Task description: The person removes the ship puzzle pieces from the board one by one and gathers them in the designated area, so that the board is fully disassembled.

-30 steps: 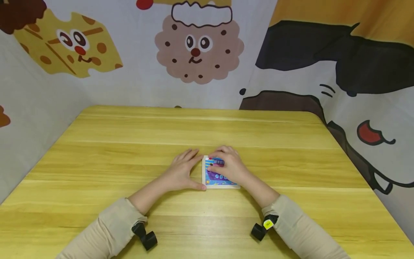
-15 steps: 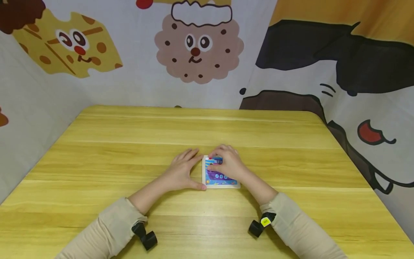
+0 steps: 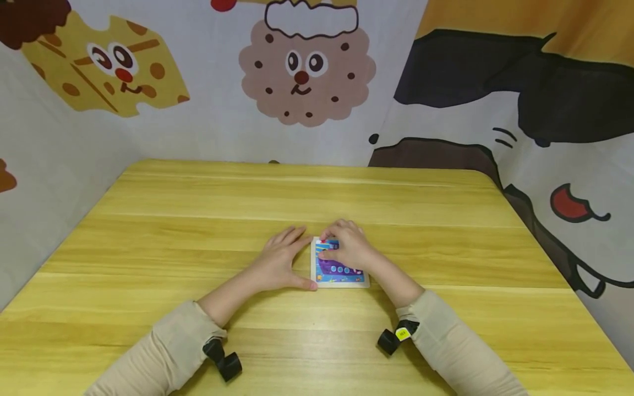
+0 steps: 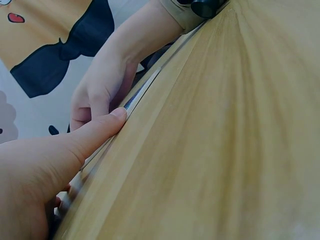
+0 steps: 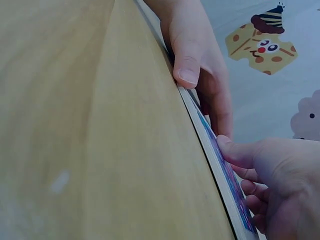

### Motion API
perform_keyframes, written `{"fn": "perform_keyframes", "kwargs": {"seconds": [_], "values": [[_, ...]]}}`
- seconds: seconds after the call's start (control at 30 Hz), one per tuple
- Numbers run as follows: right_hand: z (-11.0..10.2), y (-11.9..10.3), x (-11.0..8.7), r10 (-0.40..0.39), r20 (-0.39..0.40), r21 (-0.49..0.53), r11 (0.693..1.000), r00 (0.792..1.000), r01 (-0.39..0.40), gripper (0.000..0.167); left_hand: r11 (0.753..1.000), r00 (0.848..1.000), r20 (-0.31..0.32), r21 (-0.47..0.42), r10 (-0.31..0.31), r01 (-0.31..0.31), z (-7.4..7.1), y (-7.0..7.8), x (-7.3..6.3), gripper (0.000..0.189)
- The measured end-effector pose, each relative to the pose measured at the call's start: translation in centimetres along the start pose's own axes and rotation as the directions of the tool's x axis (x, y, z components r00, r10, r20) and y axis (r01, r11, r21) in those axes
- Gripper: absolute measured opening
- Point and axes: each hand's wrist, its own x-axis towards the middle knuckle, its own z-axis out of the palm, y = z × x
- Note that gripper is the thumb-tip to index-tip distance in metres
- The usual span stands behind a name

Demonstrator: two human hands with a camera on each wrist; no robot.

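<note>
A small flat picture board [image 3: 342,284] with a white border lies on the table, showing a purple ship on blue. At its left side my left hand [image 3: 278,267] spreads thumb and fingers, the thumb touching the near-left corner and the index finger reaching the far-left one. My right hand [image 3: 354,250] rests over the upper right part, covering it. Its thumb [image 5: 239,152] touches the printed face, with the other fingers bent beside it. Whether it pinches a loose piece I cannot tell. In the left wrist view the board [image 4: 145,87] shows edge-on beyond the left thumb [image 4: 102,129].
The wooden table [image 3: 198,198] spreads wide around the board. Behind it hangs a white cloth [image 3: 213,82] printed with cartoon food. Black cameras on straps [image 3: 229,367] sit at both wrists, close above the tabletop.
My right wrist and forearm have shifted slightly left and away from me, the fingertips staying on the picture. More of the picture's lower right shows. The left hand has stayed in place.
</note>
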Motion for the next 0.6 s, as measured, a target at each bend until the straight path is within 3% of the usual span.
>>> {"fn": "perform_keyframes", "kwargs": {"seconds": [0.3,0.6], "values": [[-0.06,-0.19,0.14,0.034,0.026,0.023,0.999,0.999,-0.035,0.03,1.0,1.0,-0.004,-0.004,0.002,-0.002,0.06,-0.08,0.07,0.112],[0.3,-0.33,-0.19,0.048,-0.009,0.093,0.995,0.999,-0.047,0.032,1.0,1.0,0.0,-0.011,0.002,-0.002,0.13,-0.12,0.01,0.113]]}}
